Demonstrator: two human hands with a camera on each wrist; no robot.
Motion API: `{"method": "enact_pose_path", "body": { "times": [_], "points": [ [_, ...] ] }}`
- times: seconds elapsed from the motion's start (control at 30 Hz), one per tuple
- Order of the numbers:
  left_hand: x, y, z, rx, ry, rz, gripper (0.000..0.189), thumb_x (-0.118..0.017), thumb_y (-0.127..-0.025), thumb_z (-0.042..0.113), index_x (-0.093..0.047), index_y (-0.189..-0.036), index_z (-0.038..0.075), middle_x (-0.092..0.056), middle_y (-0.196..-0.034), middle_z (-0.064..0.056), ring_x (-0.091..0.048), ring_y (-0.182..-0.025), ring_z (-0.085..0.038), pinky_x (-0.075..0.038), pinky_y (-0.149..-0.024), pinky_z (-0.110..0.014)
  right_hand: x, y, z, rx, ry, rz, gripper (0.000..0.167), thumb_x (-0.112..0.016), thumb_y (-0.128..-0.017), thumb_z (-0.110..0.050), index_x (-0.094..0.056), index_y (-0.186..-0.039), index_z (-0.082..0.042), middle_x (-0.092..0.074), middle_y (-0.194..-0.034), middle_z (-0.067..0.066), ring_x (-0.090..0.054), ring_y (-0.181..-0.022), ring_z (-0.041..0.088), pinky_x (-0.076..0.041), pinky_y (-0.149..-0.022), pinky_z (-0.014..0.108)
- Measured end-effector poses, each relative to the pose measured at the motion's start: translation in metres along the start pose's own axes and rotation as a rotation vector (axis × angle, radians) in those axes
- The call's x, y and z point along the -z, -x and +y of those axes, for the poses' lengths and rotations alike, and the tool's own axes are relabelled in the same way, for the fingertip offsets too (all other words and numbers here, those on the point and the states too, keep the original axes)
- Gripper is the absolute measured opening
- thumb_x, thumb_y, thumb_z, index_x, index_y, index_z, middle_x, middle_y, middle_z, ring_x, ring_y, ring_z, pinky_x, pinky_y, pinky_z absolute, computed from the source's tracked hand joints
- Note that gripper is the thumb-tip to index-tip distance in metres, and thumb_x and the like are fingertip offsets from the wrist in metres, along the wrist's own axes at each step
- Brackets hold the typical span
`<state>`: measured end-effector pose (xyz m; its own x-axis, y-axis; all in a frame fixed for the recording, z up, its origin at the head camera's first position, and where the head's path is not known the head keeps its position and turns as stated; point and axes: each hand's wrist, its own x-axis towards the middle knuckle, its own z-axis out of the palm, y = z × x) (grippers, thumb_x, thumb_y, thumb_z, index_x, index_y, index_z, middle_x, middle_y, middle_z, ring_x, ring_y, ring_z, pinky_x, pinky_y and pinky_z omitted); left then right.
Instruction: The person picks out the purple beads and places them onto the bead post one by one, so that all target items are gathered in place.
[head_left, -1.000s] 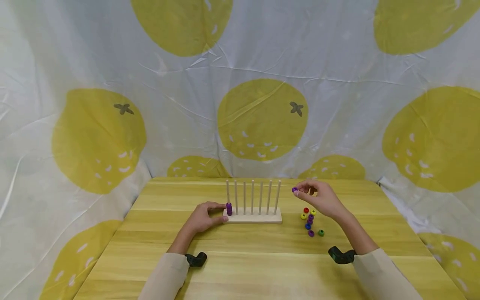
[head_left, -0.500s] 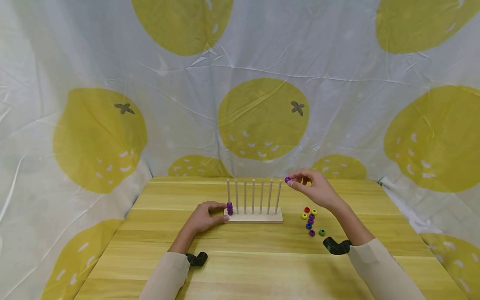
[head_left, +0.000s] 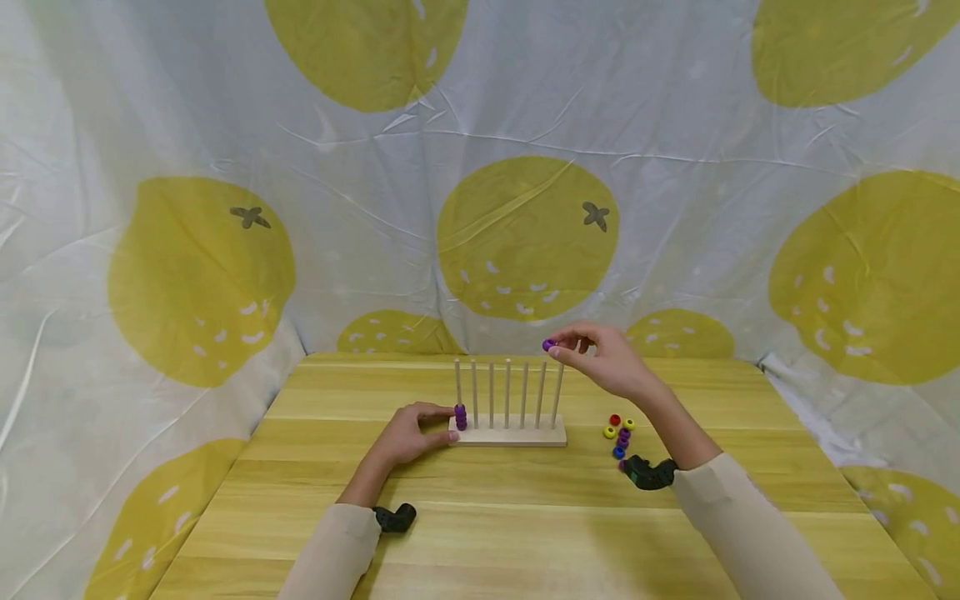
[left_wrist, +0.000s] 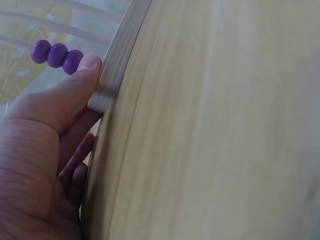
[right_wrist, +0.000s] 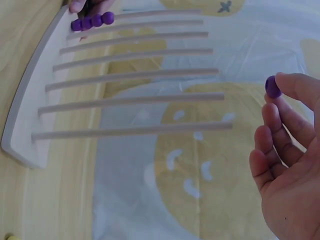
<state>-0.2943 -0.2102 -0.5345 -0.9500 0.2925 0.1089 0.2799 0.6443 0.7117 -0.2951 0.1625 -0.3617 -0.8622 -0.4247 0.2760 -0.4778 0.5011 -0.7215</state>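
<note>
A pale wooden peg stand [head_left: 510, 436] with several upright pegs stands on the table. My left hand [head_left: 405, 435] grips the left end of its base; in the left wrist view the thumb [left_wrist: 90, 62] lies against the wood. Several purple beads [right_wrist: 92, 21] are stacked on the leftmost peg, close by that thumb. Between thumb and index finger my right hand [head_left: 607, 360] pinches a single purple bead [head_left: 550, 344], held above the pegs at the stand's right end. In the right wrist view this bead [right_wrist: 273, 87] is apart from the peg tips, and the other fingers curl loosely below.
Right of the stand lie loose beads: a red one [head_left: 615, 419], yellow ones [head_left: 609, 432], purple ones [head_left: 624, 437] and a blue one [head_left: 618, 452]. The black right wrist camera [head_left: 649, 472] partly covers another purple bead. A lemon-print curtain [head_left: 525, 242] hangs behind the table [head_left: 480, 533].
My right hand has moved left and up with the purple bead, from over the loose beads to above the stand's right pegs. The green bead is now hidden. My left hand stays put.
</note>
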Motion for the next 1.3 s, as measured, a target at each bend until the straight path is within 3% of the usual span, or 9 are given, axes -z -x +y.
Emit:
{"method": "enact_pose_path", "body": {
  "times": [0.37,0.7,0.87,1.1,1.3],
  "points": [
    [-0.002,-0.002,0.002,0.001,0.006,-0.011,0.047,-0.084,-0.085,0.047,-0.075,-0.126,0.027,-0.07,-0.133,-0.004,-0.059,-0.133,-0.032,-0.045,-0.114,-0.054,-0.016,-0.019,-0.011,0.027,-0.038,-0.011,0.026,-0.069,-0.1,-0.039,-0.075,-0.119,-0.022,-0.07,-0.104,-0.001,-0.06,-0.095,0.021,-0.051,-0.084,0.041],
    [0.002,-0.002,0.006,0.007,0.004,-0.02,0.046,-0.084,-0.085,0.045,-0.075,-0.126,0.026,-0.07,-0.134,-0.004,-0.058,-0.134,-0.033,-0.043,-0.115,-0.055,-0.035,-0.037,-0.021,0.04,-0.038,-0.026,0.024,-0.069,-0.1,-0.034,-0.076,-0.118,-0.019,-0.069,-0.097,0.0,-0.058,-0.086,0.022,-0.05,-0.073,0.036],
    [0.0,-0.003,0.004,-0.011,0.012,-0.018,0.047,-0.083,-0.086,0.047,-0.075,-0.127,0.026,-0.07,-0.133,-0.003,-0.058,-0.133,-0.032,-0.044,-0.115,-0.054,-0.047,-0.046,-0.024,0.058,-0.037,-0.042,0.024,-0.069,-0.1,-0.033,-0.077,-0.118,-0.02,-0.069,-0.097,-0.001,-0.06,-0.086,0.02,-0.051,-0.074,0.035],
    [-0.002,0.0,-0.003,0.001,0.014,-0.008,0.048,-0.084,-0.084,0.047,-0.075,-0.127,0.027,-0.071,-0.132,-0.003,-0.06,-0.131,-0.032,-0.045,-0.114,-0.055,-0.067,-0.062,-0.03,0.091,-0.016,-0.126,0.023,-0.069,-0.1,-0.035,-0.078,-0.117,-0.022,-0.071,-0.099,-0.003,-0.062,-0.086,0.018,-0.053,-0.072,0.033],
    [0.0,-0.001,-0.001,-0.023,0.02,-0.006,0.048,-0.083,-0.085,0.048,-0.074,-0.127,0.026,-0.071,-0.132,-0.002,-0.06,-0.131,-0.032,-0.044,-0.114,-0.056,-0.078,-0.069,-0.036,0.112,-0.011,-0.126,0.019,-0.071,-0.099,-0.03,-0.079,-0.112,-0.019,-0.071,-0.095,-0.003,-0.062,-0.082,0.02,-0.051,-0.067,0.029]
  ]
}}
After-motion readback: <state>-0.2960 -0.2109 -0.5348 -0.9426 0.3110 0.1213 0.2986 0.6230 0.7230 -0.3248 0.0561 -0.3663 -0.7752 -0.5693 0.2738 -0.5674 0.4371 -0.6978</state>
